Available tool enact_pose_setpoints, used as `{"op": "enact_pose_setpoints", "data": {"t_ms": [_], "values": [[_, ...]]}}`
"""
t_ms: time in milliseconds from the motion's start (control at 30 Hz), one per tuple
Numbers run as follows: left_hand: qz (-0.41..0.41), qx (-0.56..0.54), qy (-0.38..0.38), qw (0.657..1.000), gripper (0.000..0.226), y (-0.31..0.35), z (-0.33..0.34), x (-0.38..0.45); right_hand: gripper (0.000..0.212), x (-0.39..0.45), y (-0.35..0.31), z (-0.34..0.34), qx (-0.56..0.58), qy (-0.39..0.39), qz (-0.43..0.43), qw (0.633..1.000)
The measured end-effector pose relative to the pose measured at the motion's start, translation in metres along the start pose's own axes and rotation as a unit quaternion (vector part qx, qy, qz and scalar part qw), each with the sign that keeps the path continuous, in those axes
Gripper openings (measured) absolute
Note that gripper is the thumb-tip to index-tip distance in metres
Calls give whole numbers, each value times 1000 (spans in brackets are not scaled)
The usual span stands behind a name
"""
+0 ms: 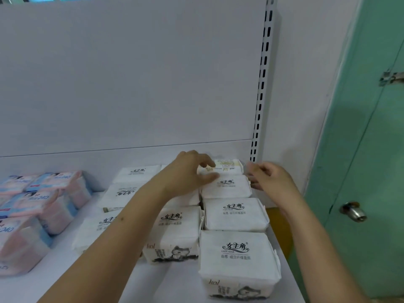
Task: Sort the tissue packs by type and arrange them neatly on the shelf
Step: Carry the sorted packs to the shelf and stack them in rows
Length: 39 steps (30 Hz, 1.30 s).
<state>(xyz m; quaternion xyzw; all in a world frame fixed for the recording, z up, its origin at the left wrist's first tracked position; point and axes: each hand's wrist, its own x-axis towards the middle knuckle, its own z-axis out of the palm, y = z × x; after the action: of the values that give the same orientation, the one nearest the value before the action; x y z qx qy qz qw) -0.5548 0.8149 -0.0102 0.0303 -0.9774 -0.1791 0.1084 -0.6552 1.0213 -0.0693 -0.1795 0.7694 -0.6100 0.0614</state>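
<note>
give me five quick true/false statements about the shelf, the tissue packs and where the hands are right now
1. The white packs lie on the right part of the shelf, the pink and blue packs on the left. True.
2. The left hand reaches to the rearmost white pack of the right column. True.
3. The right hand holds a pink pack. False: it holds nothing and hovers beside the white packs at the right.
4. A green door with a metal knob stands to the right. True.
5. The white packs are stacked upright in one tall tower. False: they lie flat in rows.
</note>
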Motion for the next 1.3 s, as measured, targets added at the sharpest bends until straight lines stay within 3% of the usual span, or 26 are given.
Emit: {"op": "enact_pose_setpoints", "data": {"t_ms": [67, 133, 200, 300, 367, 567, 667, 733, 800, 900, 1000, 1067, 1167, 1300], "values": [[-54, 14, 56, 997, 30, -6, -3, 11, 40, 11, -13, 2, -56, 56, -23, 997], [-111, 79, 39, 990, 36, -11, 2, 22, 50, 23, -26, 7, -134, 82, -42, 987], [-161, 101, 2, 982, 41, -11, 11, 26, 54, 36, -33, 14, -209, 68, -32, 975], [-183, 79, 24, 980, 39, -7, 21, 24, 49, 52, -24, 25, -296, 10, 24, 955], [-183, 63, 23, 981, 38, -4, 22, 22, 49, 57, -13, 27, -280, -1, 32, 960], [-193, -78, 1, 978, 32, 0, 5, 20, 41, 52, -11, 18, -259, 64, -29, 963], [-138, -220, 42, 965, 49, 3, 0, 16, 40, 54, -15, 5, -175, 100, -34, 979], [-114, -294, 56, 947, 76, 9, -1, 14, 32, 51, -22, -1, -14, 102, -7, 995], [-105, -337, 77, 933, 99, 14, 1, 15, 20, 45, -32, 1, 147, 61, 36, 987], [-91, -405, 79, 907, 94, 22, 3, 19, 12, 33, -41, 13, 290, -23, 86, 953], [-56, -381, 64, 921, 66, 24, 1, 21, 18, 27, -37, 19, 266, -43, 105, 957], [-27, -323, 79, 943, 63, 24, -5, 21, 24, 29, -34, 11, 210, 18, 79, 974], [17, -141, 96, 985, 70, 24, -8, 24, 37, 27, -37, -6, 141, 108, -13, 984], [48, -79, 70, 993, 71, 31, 7, 26, 50, 11, -45, -3, 24, 43, -77, 996]]}}
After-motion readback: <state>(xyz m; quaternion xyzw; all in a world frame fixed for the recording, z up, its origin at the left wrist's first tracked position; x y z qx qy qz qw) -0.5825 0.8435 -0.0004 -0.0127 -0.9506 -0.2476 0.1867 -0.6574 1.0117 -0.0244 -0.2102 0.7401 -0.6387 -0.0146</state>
